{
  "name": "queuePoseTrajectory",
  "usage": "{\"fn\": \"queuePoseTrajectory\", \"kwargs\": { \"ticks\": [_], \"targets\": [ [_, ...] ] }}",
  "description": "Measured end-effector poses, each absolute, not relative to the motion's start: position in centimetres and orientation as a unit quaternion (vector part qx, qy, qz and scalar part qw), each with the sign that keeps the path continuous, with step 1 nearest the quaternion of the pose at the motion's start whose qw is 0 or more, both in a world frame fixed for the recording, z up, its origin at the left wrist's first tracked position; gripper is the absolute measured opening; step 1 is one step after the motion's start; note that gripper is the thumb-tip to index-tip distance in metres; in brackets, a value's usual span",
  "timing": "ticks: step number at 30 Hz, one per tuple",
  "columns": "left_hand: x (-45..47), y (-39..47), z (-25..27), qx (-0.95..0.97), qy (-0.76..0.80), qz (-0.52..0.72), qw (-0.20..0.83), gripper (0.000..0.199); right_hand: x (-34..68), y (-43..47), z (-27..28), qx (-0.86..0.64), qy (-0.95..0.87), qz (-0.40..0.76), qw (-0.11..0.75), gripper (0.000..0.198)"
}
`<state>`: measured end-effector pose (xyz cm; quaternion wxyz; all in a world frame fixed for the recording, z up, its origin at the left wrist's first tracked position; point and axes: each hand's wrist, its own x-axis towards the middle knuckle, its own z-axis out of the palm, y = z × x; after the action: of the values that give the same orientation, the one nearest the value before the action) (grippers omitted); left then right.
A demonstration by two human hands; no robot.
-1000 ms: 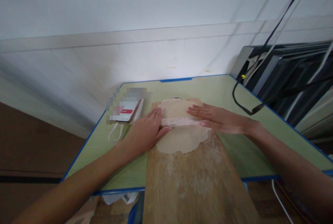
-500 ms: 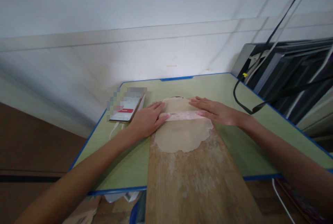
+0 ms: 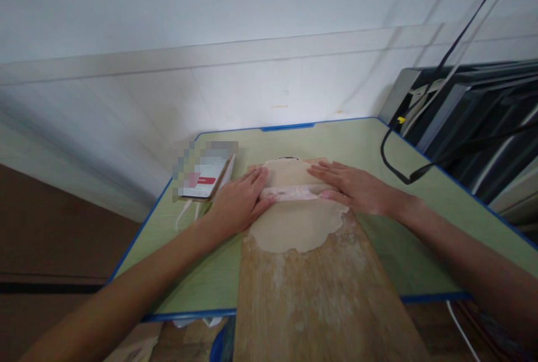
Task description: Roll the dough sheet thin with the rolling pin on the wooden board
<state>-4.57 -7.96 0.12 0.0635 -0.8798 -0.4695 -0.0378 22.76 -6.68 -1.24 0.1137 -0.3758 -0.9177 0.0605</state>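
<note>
Between the two hands, a pale, floury rolling pin (image 3: 292, 193) lies crosswise on a thin, uneven-edged sheet of dough (image 3: 296, 227), which rests on a wooden board (image 3: 319, 300) that runs back from the hands past the near edge of the green tabletop (image 3: 159, 233). The left hand (image 3: 241, 196) and the right hand (image 3: 355, 185) lie nearly flat over the pin's two ends, fingers stretched forward, thumbs angled inward, neither one curled round it. Just left of the left hand sits a phone (image 3: 204, 180) with its screen lit, while a black cord (image 3: 407, 180) loops beyond the right hand.
</note>
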Motion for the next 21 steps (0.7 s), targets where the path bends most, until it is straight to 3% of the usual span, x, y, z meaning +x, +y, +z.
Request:
{"fn": "queuePoseTrajectory", "kwargs": {
  "ticks": [6, 16, 21],
  "targets": [
    [-5.0, -6.3, -0.1, -0.88, -0.469, -0.053, 0.052, 0.046, 23.1, -5.2, -1.5, -0.41, -0.894, 0.105, 0.147, 0.059],
    [-4.0, -9.9, 0.2, -0.876, -0.477, -0.026, 0.07, 0.065, 23.1, -8.1, -0.1, -0.322, -0.938, 0.107, 0.072, 0.067],
    [-4.0, -9.7, 0.3, -0.88, -0.472, -0.025, 0.054, 0.057, 22.8, -7.3, -0.6, -0.333, -0.931, 0.11, 0.097, 0.063]
  ]
}}
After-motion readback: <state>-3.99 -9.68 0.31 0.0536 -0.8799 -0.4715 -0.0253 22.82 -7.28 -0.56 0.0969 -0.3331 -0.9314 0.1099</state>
